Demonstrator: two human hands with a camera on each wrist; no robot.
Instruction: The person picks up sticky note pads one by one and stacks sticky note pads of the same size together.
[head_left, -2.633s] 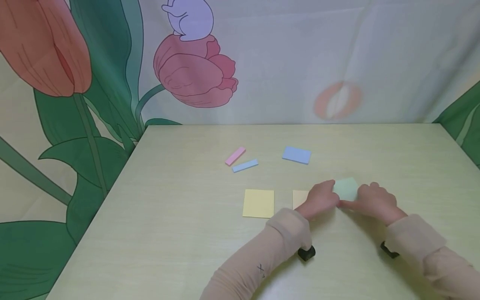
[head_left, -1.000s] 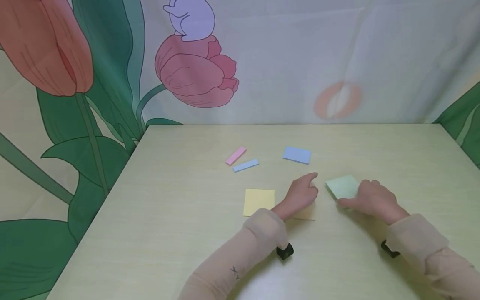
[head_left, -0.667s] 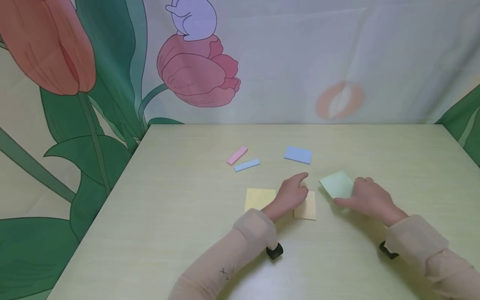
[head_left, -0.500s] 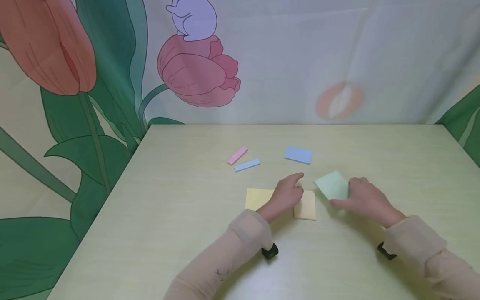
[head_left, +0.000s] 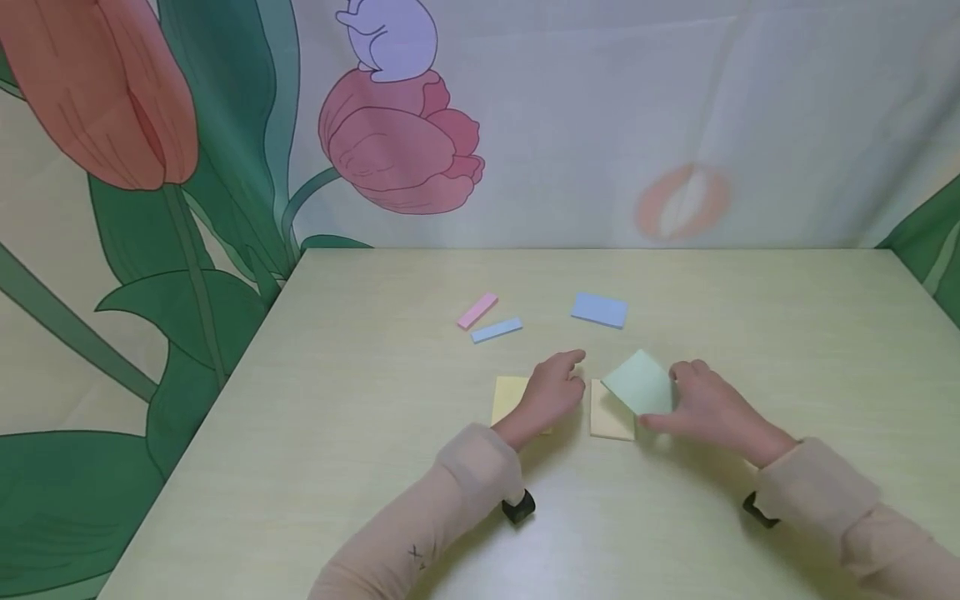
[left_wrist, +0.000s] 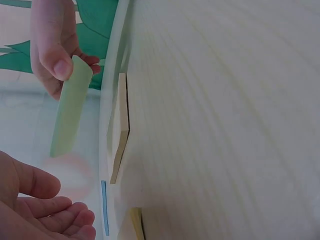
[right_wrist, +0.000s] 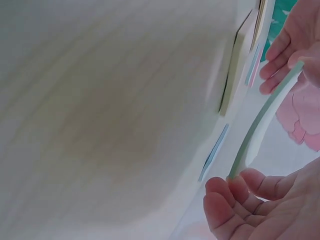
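Observation:
A pale green sticky note pad [head_left: 639, 382] is tilted above the table, its left part over a cream sticky note pad [head_left: 611, 421]. My right hand [head_left: 705, 408] pinches the green pad by its right side between thumb and fingers. In the right wrist view the pad [right_wrist: 260, 125] looks slightly bowed, with the right hand [right_wrist: 265, 205] at its lower end. My left hand [head_left: 551, 390] hovers left of the cream pad, apart from the green one, and partly hides a yellow sticky note pad [head_left: 507, 396]. The left wrist view shows the left hand's fingers [left_wrist: 52, 212] loosely bent around nothing.
Farther back on the table [head_left: 360, 375] lie a pink strip [head_left: 477, 311], a light blue strip [head_left: 497, 330] and a blue rectangular pad [head_left: 600, 310]. A printed curtain [head_left: 562, 125] with tulips hangs behind the table's far edge.
My left hand has let go of the green pad and moved left toward the yellow pad. My right hand has lifted the green pad and carried it left, over the cream pad.

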